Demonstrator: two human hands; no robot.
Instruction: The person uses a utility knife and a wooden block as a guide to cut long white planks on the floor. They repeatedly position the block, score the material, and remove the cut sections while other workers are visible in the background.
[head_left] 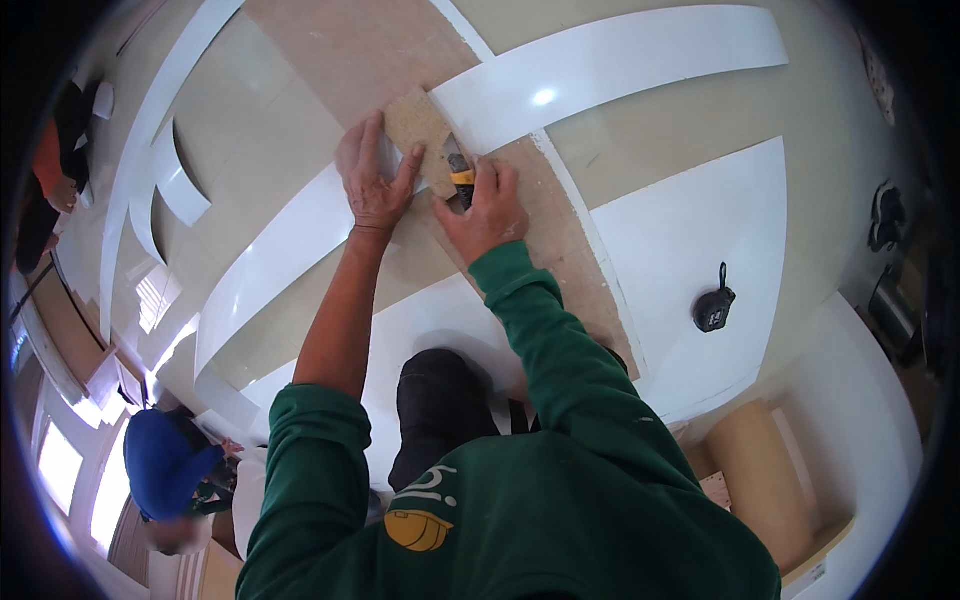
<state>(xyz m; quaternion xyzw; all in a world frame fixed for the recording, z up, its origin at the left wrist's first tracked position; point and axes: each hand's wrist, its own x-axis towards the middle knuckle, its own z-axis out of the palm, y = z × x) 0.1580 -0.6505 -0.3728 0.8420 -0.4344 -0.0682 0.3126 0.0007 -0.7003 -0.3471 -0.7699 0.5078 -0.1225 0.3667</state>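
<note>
My left hand [375, 180] lies spread over the left side of a small tan board [418, 122], with its thumb on the board's face. The board rests across a long white sheet strip [610, 75]. In my right hand [490, 210] is a utility knife [461, 178] with a black and yellow body. The knife points away from me and sits against the board's right edge. Its tip is too small to make out clearly.
A black tape measure [713, 309] lies on a white panel [700, 240] at right. Curved white offcuts [178, 178] are at far left. A person in blue [165, 465] bends at lower left, and another person [55, 180] is at the left edge. A brown roll [760, 490] stands at lower right.
</note>
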